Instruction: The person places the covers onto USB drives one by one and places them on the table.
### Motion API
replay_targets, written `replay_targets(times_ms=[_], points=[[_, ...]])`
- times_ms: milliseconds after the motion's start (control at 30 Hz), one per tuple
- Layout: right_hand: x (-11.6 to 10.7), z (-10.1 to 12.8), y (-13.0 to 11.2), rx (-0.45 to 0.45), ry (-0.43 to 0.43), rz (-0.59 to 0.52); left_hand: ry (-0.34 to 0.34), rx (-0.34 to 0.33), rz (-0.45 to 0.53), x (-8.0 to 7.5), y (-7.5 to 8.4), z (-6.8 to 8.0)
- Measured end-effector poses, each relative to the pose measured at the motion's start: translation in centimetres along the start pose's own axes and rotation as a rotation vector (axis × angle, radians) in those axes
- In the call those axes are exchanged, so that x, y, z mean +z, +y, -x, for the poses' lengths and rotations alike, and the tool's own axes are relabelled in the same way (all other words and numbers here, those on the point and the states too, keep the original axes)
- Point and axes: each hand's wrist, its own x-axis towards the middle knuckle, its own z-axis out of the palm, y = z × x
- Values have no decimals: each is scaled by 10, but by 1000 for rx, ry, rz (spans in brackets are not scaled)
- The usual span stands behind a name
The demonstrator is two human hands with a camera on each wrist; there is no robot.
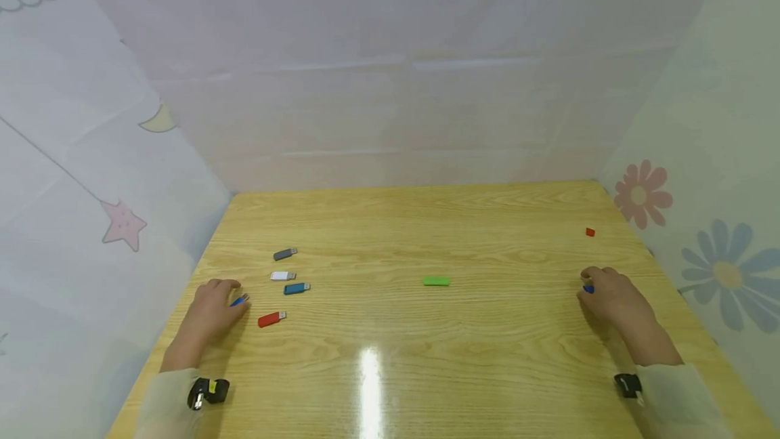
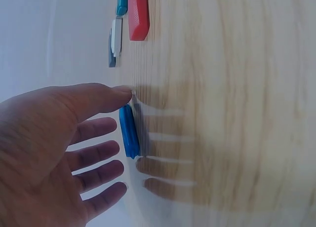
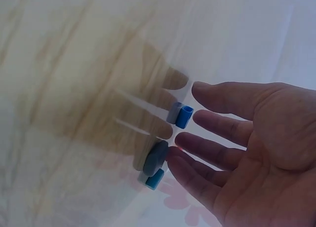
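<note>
My left hand [image 1: 213, 303] rests on the wooden table [image 1: 426, 351] at the left. Its straight fingers [image 2: 98, 131] and thumb touch a blue USB stick [image 2: 129, 132] lying at the fingertips, also seen as the blue stick [image 1: 239, 301] in the head view. My right hand [image 1: 609, 293] lies at the right with fingers [image 3: 217, 126] spread and straight. A small blue cap [image 3: 183, 116] sits between thumb tip and index tip, the same blue cap [image 1: 588, 288] in the head view. A dark grey cap [image 3: 155, 158] and another blue cap [image 3: 155, 179] lie by the lower fingertips.
Beside the left hand lie a red stick [image 1: 271, 319], a teal stick [image 1: 296, 288], a white stick [image 1: 282, 276] and a grey stick [image 1: 284, 253]. A green stick [image 1: 435, 281] lies mid-table. A red cap [image 1: 590, 232] sits far right. Patterned walls enclose three sides.
</note>
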Motion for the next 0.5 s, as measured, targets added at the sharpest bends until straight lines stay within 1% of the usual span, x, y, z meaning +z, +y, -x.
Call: replay_targets(times_ms=[233, 400, 500], points=[[2, -4, 6, -18, 6, 36, -34, -23, 2, 1, -4, 1], [2, -6, 7, -46, 16, 60, -60, -40, 4, 0, -4, 2], [2, -7, 7, -55, 20, 64, -72, -37, 3, -2, -2, 3]])
